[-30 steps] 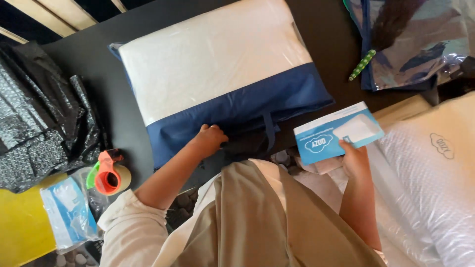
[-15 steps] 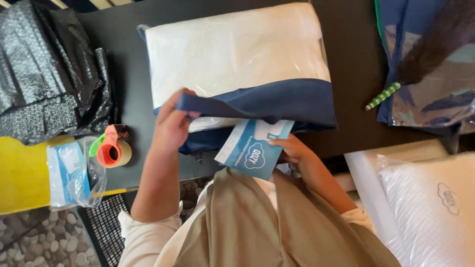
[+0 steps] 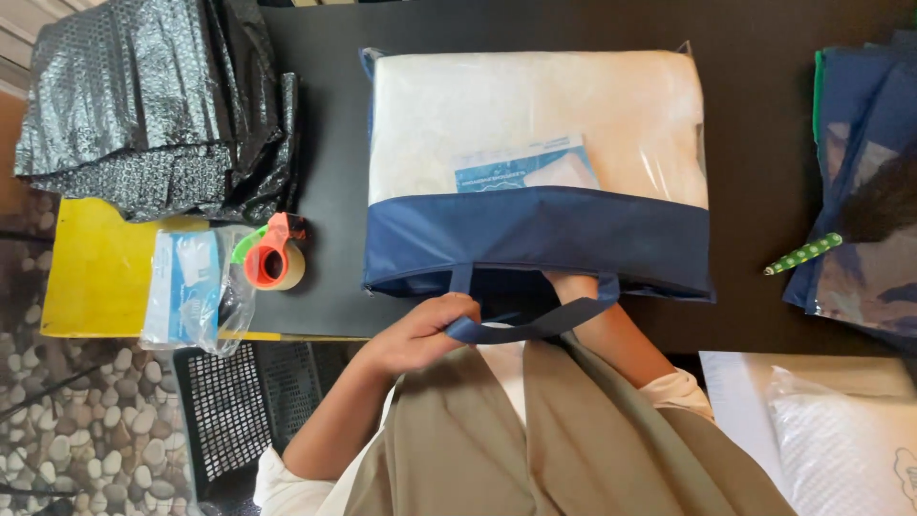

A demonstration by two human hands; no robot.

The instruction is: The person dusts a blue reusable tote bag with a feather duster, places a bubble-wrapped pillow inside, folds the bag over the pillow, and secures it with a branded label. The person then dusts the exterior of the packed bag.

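Dark tabletop fills most of what I see from the head camera, and on it, square in front of me, lies the pillow bag: clear plastic over a white pillow on the far part, a navy fabric band along the near edge. A light-blue card sits inside, under the plastic, just above the navy band, so by my reading the insert is already in place. My left hand is curled around the navy carry handle at the bag's near edge, gripping it. My right hand reaches into the bag's opening beneath the navy band; only the wrist and forearm show, so I cannot tell whether those fingers are open or closed. I judge the packing to be well along, with the mouth of the bag not yet closed. Moving outward, an orange-and-green tape dispenser rests near the bag's left side, with a clear packet of blue-and-white leaflets just beside it on a yellow board. Black bubble wrap is piled at the far left. To the right lies a green dotted pen, next to a stack of navy bags, and a white bagged pillow sits at the near right.
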